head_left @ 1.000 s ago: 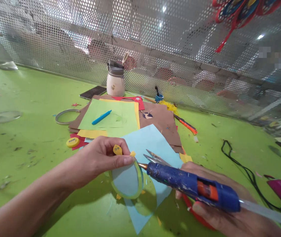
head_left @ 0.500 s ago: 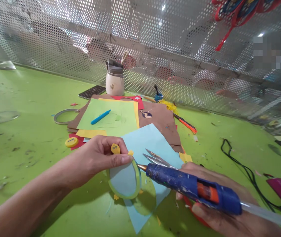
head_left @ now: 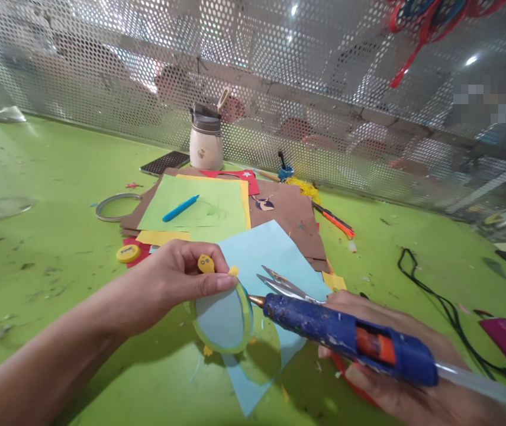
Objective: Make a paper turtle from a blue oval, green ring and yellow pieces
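A person's left hand point(head_left: 179, 283) pinches the top edge of a light-blue oval cutout point(head_left: 219, 322) rimmed in green, holding it above a green tabletop point(head_left: 75, 177), while the right hand point(head_left: 406, 397) grips a blue glue gun point(head_left: 330, 326), its metal nozzle pointed at the oval's right edge; whether the two touch cannot be told. A small yellow piece point(head_left: 206, 264) marked with dark rings shows at the left hand's fingers. Scissors point(head_left: 284, 285) with parted blades lie behind the glue gun, over a cut sheet of light-blue paper point(head_left: 270, 245). Beyond, a blue pen point(head_left: 180, 208) rests on green paper point(head_left: 215, 204) atop brown sheets point(head_left: 286, 216), with a pale, grey-lidded bottle point(head_left: 206, 145) standing upright near a perforated metal screen point(head_left: 253, 71).
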Tool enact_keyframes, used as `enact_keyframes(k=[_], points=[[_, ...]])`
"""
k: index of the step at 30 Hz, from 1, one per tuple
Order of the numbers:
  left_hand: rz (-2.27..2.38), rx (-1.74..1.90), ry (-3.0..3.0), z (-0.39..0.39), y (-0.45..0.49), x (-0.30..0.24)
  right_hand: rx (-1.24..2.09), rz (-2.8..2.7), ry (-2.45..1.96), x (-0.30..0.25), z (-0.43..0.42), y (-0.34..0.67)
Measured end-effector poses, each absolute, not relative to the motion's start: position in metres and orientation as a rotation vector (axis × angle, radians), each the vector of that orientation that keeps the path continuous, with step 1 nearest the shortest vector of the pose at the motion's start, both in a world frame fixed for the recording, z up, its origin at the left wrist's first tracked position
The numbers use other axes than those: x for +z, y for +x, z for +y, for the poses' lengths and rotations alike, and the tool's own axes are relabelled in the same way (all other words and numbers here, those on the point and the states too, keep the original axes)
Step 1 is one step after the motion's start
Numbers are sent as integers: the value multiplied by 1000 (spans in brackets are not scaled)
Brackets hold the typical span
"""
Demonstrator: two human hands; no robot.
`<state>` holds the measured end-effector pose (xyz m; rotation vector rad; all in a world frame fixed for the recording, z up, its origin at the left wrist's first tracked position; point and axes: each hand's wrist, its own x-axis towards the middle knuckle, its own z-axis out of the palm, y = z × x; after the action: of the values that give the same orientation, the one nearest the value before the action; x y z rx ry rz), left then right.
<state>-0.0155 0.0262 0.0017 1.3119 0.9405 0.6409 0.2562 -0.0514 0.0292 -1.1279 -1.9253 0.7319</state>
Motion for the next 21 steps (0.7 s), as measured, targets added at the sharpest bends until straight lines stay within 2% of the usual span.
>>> enact_keyframes(k=[21], points=[[946, 668, 1266, 23, -15, 7, 771, -1967, -1126, 31, -50, 260]])
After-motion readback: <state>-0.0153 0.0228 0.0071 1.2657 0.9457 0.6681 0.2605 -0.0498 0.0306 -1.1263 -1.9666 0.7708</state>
